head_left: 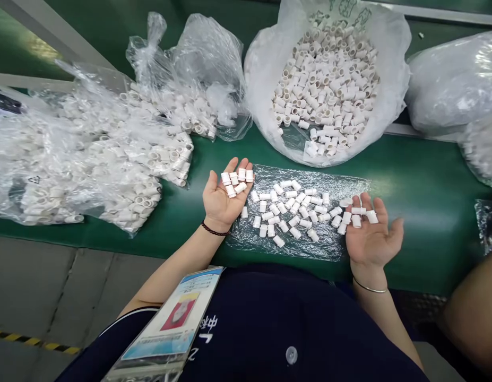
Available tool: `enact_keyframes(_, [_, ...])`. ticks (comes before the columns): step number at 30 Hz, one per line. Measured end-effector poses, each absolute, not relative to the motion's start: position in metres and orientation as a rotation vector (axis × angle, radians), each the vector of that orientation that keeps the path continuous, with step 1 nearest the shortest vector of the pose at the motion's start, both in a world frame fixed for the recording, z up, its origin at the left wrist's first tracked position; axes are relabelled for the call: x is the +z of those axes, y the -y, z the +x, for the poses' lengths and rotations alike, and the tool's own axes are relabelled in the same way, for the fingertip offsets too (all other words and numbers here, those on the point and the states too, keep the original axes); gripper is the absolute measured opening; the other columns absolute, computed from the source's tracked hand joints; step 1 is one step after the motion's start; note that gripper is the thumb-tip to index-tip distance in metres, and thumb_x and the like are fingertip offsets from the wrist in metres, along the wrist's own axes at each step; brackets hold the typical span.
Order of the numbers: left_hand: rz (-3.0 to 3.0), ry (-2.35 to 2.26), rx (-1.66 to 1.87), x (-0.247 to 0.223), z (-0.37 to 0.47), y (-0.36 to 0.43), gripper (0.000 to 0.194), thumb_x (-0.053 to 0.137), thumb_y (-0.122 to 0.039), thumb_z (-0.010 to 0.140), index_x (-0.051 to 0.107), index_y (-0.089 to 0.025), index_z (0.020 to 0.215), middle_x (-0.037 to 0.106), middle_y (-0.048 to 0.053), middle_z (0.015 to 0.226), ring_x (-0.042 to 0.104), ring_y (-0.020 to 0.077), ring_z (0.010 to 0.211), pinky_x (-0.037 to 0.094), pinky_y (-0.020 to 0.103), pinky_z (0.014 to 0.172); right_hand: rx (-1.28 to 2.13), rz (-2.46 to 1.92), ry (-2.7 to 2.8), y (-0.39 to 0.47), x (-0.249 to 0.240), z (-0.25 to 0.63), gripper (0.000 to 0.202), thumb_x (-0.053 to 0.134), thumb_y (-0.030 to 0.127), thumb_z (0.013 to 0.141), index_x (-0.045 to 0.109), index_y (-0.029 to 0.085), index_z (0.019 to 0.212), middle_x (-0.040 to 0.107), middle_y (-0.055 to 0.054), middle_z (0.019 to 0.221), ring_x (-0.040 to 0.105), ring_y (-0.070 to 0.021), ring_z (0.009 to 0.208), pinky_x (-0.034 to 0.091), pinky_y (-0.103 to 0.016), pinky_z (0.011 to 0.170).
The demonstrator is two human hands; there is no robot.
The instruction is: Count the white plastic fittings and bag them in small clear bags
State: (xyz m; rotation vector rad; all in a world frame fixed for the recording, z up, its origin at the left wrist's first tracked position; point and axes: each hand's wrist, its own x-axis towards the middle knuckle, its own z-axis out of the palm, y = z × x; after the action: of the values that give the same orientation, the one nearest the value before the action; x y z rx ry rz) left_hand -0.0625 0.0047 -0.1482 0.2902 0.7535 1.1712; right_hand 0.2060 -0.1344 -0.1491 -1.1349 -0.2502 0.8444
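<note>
I see the loose white fittings (290, 203) scattered on a clear plastic sheet (249, 237), most of them tipped on their sides, between the two hands. At the sheet's left edge, the left hand (225, 206) lies palm up, fingers apart, with a small cluster of the fittings resting on its fingers. At the right edge I have the right hand (367, 241), also palm up with its fingers spread; a few fittings rest on those fingers and others sit right beside them. Neither hand is clamped on anything. The sheet lies on a green surface (421, 217).

Just beyond it I make out a wide white bag (393, 69), its mouth spread around a heap of similar fittings. To the left, more fittings fill clear bags (122, 143) piled together; at far right stands another bulging bag (448, 85). Nearest me are a beaded bracelet (214, 228) on the left wrist, a bangle (369, 288) on the right, and a badge (178, 323) over the dark shirt (293, 318).
</note>
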Motion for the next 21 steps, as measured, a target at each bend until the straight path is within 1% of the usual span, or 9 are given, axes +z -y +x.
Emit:
enact_keyframes(4, [0.293, -0.768, 1.149, -0.149, -0.061, -0.006, 0.054, 0.022, -0.046, 0.102, 0.057, -0.012, 0.125, 0.055, 0.014, 0.141, 0.049, 0.0232, 0.135, 0.038, 0.042, 0.116, 0.848, -1.162, 0.316, 0.134, -0.15, 0.203, 0.053, 0.039, 0.064, 0.091, 0.071, 0.025, 0.107, 0.068, -0.005, 0.121, 0.059, -0.0267, 0.122, 0.033, -0.055, 0.115])
enact_keyframes(7, [0.378, -0.774, 1.133, -0.151, -0.061, -0.006, 0.056, 0.02, -0.046, 0.102, 0.06, -0.013, 0.123, 0.058, 0.013, 0.138, 0.048, 0.0239, 0.135, 0.033, 0.043, 0.118, 0.832, -1.185, 0.401, 0.135, -0.149, 0.199, 0.053, 0.038, 0.063, 0.092, 0.07, 0.025, 0.109, 0.068, -0.005, 0.121, 0.057, -0.0277, 0.125, 0.03, -0.057, 0.117])
enact_keyframes(9, [0.473, -0.781, 1.12, -0.153, -0.062, -0.006, 0.058, 0.018, -0.046, 0.102, 0.063, -0.014, 0.12, 0.058, 0.012, 0.138, 0.047, 0.0237, 0.136, 0.031, 0.044, 0.12, 0.819, -1.209, 0.479, 0.135, -0.149, 0.196, 0.053, 0.036, 0.062, 0.094, 0.069, 0.025, 0.112, 0.067, -0.005, 0.122, 0.055, -0.0281, 0.127, 0.029, -0.058, 0.118])
enact_keyframes(12, [0.657, -0.784, 1.112, -0.159, -0.063, -0.005, 0.057, 0.018, -0.048, 0.102, 0.066, -0.02, 0.117, 0.061, 0.008, 0.136, 0.05, 0.0217, 0.134, 0.032, 0.043, 0.119, 0.802, -1.229, 0.648, 0.136, -0.151, 0.194, 0.052, 0.033, 0.059, 0.097, 0.068, 0.026, 0.117, 0.065, -0.005, 0.127, 0.052, -0.0275, 0.131, 0.028, -0.058, 0.119])
enact_keyframes(14, [0.786, -0.796, 1.123, -0.162, -0.064, -0.003, 0.055, 0.022, -0.051, 0.102, 0.066, -0.022, 0.118, 0.061, 0.006, 0.135, 0.05, 0.0204, 0.134, 0.032, 0.042, 0.119, 0.778, -1.241, 0.769, 0.136, -0.154, 0.193, 0.051, 0.031, 0.058, 0.098, 0.066, 0.027, 0.119, 0.063, -0.004, 0.13, 0.051, -0.0268, 0.133, 0.028, -0.057, 0.119])
enact_keyframes(17, [0.965, -0.824, 1.161, -0.165, -0.062, 0.0, 0.053, 0.031, -0.059, 0.099, 0.064, -0.023, 0.12, 0.06, 0.006, 0.137, 0.048, 0.021, 0.135, 0.031, 0.042, 0.12, 0.739, -1.311, 0.89, 0.138, -0.16, 0.19, 0.052, 0.028, 0.057, 0.099, 0.062, 0.028, 0.126, 0.059, -0.004, 0.136, 0.048, -0.0265, 0.135, 0.028, -0.057, 0.119])
enact_keyframes(21, [1.092, -0.839, 1.196, -0.163, -0.061, 0.003, 0.054, 0.039, -0.063, 0.095, 0.065, -0.022, 0.12, 0.061, 0.007, 0.136, 0.05, 0.0226, 0.134, 0.033, 0.042, 0.119, 0.693, -1.376, 1.07, 0.141, -0.161, 0.182, 0.043, 0.04, 0.052, 0.099, 0.057, 0.032, 0.132, 0.052, -0.001, 0.144, 0.041, -0.0264, 0.14, 0.026, -0.055, 0.121])
